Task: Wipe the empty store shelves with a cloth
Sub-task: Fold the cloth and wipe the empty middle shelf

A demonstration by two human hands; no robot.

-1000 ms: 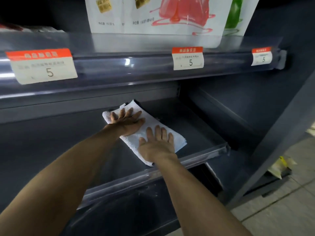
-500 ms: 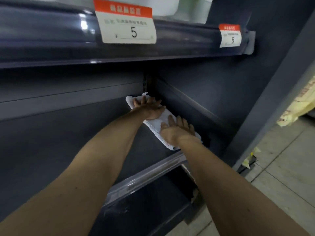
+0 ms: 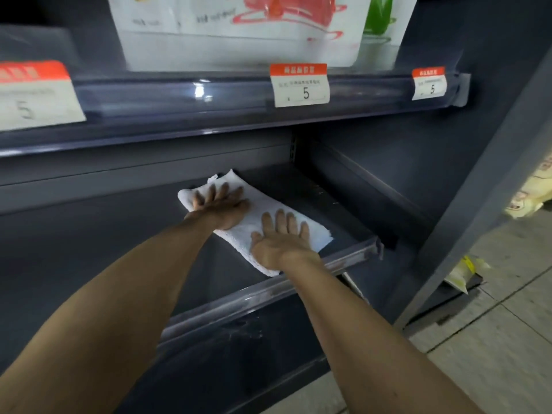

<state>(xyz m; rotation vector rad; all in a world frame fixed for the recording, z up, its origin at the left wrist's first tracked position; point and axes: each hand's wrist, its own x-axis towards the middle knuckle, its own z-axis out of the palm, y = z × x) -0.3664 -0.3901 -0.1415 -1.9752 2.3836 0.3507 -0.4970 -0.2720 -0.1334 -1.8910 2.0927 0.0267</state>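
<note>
Both forearms bare to the frame edge (no sleeves, watch or rings visible), left hand (image 3: 222, 209) and right hand (image 3: 279, 245) ungloved

The cloth (image 3: 263, 216) is white, soft terry with a nubbly, rough weave. The shelf (image 3: 298, 189) under it looks like dark grey painted metal, smooth and matt. Its front edge strip (image 3: 268, 291) is clear plastic, glossy and scuffed. The upper rail (image 3: 209, 97) is the same shiny clear plastic, holding matt paper price tags (image 3: 300, 85). The floor (image 3: 493, 339) is pale tile, dull and slightly speckled.
</note>
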